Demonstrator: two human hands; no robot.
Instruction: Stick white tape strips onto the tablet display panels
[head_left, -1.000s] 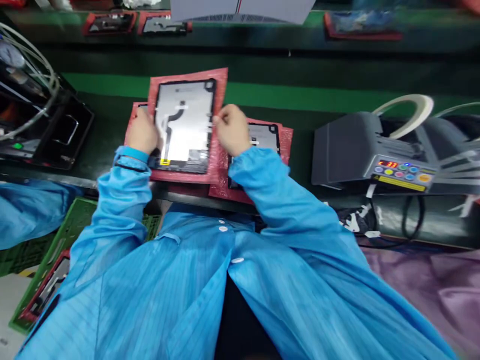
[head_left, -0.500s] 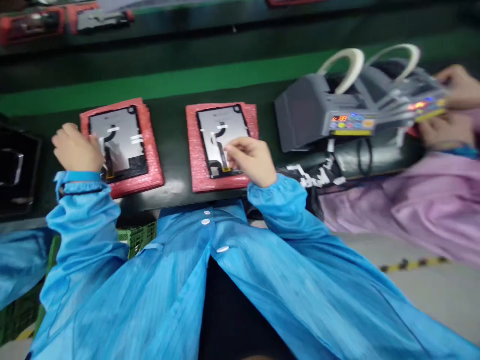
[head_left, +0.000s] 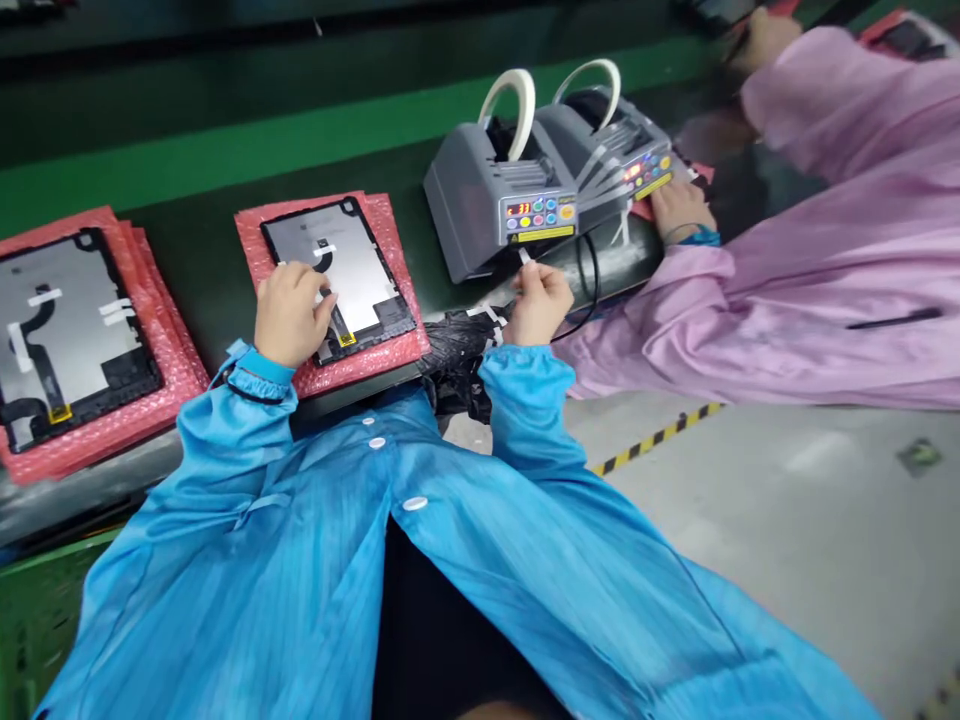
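My left hand point(head_left: 289, 313) rests on the near left part of a grey tablet back panel point(head_left: 341, 265) that lies on a red bubble-wrap sheet point(head_left: 390, 225); its fingers are curled and pressed down on the panel. My right hand point(head_left: 538, 300) is at the front of a grey tape dispenser point(head_left: 495, 200), pinched on a small white strip of tape point(head_left: 524, 258) at its outlet. A second panel point(head_left: 64, 335) lies on red bubble wrap at the far left, away from both hands.
A second tape dispenser point(head_left: 611, 140) stands right of the first. A co-worker in a pink coat point(head_left: 810, 250) leans over the bench at the right, one hand point(head_left: 679, 205) by that dispenser. A green stripe point(head_left: 187, 150) runs along the bench. Grey floor with yellow-black tape point(head_left: 652, 437) lies to the right.
The view has swung to the right. My left hand left the left panel and came onto the middle one. My right hand moved off that panel to the dispenser and pinched a tape strip.
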